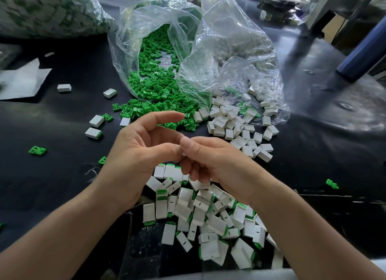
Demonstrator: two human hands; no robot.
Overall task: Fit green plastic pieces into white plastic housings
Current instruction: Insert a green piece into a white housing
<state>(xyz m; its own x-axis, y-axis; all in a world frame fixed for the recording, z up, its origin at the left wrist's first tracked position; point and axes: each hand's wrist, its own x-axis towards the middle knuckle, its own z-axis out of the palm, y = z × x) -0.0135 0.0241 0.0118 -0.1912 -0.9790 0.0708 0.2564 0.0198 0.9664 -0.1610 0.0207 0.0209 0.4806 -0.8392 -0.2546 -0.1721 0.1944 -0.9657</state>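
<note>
My left hand (137, 154) and my right hand (211, 160) meet at their thumb tips above the black table. Between the thumbs they pinch a small white housing (183, 154); only a sliver of it shows. My left index finger sticks out straight above, and my right fingers are curled under. Loose green pieces (154, 104) spill from an open clear bag (150, 50) behind the hands. Empty white housings (236, 125) lie to the right, spilling from a second clear bag (234, 50). Below my hands lies a pile of housings with green pieces fitted (208, 213).
A few stray housings (93, 129) and green pieces (37, 150) are scattered at the left, and one green piece (332, 184) at the right. A large filled bag (46, 10) sits at the back left, a white sheet (20, 81) at the left, a blue tube (363, 50) at the right.
</note>
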